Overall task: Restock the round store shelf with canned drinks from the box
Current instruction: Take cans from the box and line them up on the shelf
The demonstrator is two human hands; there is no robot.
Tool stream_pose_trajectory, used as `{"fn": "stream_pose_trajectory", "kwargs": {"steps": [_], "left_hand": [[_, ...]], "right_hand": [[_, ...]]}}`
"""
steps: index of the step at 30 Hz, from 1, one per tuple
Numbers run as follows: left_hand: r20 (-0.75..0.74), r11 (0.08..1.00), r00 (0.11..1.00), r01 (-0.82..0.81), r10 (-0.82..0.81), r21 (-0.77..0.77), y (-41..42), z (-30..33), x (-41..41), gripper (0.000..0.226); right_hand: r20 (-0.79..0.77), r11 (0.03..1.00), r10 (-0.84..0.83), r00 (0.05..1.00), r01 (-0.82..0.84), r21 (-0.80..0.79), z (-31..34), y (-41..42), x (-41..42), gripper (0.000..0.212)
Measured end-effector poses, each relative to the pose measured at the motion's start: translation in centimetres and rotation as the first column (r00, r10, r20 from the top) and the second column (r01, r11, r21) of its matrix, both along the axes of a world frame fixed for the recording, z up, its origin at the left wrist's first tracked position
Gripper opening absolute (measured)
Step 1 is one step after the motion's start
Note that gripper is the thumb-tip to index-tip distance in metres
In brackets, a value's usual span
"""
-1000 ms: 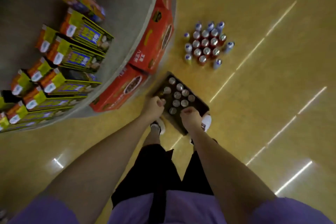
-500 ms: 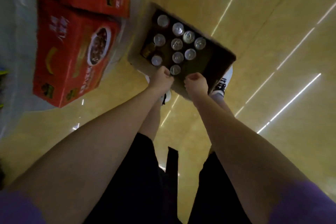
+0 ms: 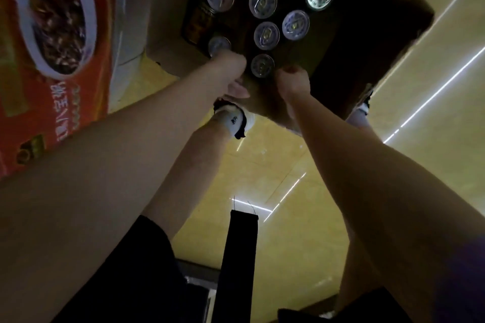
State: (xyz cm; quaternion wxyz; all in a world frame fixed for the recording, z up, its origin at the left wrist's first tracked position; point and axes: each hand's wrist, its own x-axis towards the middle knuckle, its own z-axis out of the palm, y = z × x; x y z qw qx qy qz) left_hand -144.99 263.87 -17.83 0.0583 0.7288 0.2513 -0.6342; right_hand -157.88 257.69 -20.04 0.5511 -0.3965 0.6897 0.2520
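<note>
Cardboard box [image 3: 168, 59], top edge cropped

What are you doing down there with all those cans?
A person is bending over a cardboard box of canned drinks on the yellow floor. Both hands are at the box's near edge: the left hand and the right hand each curl over the rim with a grip on it. Nine or so cans stand upright inside, tops showing. A red carton sits just to the left. No can has been lifted out at this moment.
</note>
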Motion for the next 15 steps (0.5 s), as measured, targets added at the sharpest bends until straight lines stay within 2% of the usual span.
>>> {"fn": "stream_pose_trajectory", "kwargs": {"steps": [9, 12, 15], "left_hand": [[0.017, 0.974, 0.989, 0.147, -0.147, -0.171, -1.9, -5.2, 2.3, 0.026], [0.035, 0.978, 0.994, 0.113, -0.108, -0.173, -1.6, -6.8, 1.8, 0.027], [0.052, 0.985, 0.998, 0.04, -0.032, -0.165, -1.1, -8.2, 0.5, 0.026]], "right_hand": [[-0.034, 0.998, 0.053, 0.998, -0.052, 0.02, -3.0, -0.2, 0.2, 0.026], [-0.031, 0.999, 0.036, 0.999, -0.036, 0.016, -3.8, -0.5, 0.4, 0.027], [-0.02, 0.999, 0.019, 1.0, -0.018, 0.04, -4.9, -0.7, 0.9, 0.037]]}}
